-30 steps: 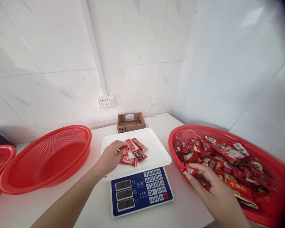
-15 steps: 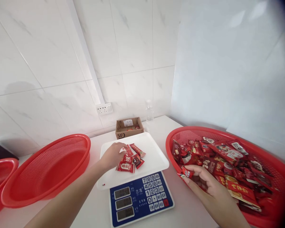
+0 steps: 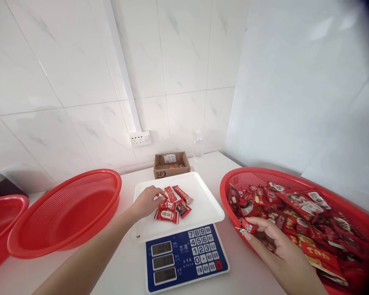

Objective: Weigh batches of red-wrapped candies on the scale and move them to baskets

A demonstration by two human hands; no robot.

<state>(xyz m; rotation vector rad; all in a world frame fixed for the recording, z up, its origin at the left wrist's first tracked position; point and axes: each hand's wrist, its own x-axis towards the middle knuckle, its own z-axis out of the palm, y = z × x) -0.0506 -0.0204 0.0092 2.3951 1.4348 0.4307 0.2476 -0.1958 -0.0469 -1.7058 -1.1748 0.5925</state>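
Note:
My left hand reaches over the white weighing pan, its fingertips pinched at the edge of a red snack packet. Beside it on the pan lie several more wrapped snacks, among them a narrow red packet and a dark red one. My right hand pinches a small red candy packet between thumb and fingers, above the near left rim of a red basket filled with packaged snacks. Below the pan, the blue scale panel shows lit digits that I cannot read surely.
An oval red basket sits on the left, with part of another red basket beyond it. Behind the pan stand an open cardboard box holding a few packets and a clear bottle. Tiled wall rises behind.
The view has turned slightly left. My left hand has drawn back a little from the packets, uncovering more of them. My right hand still holds its small packet.

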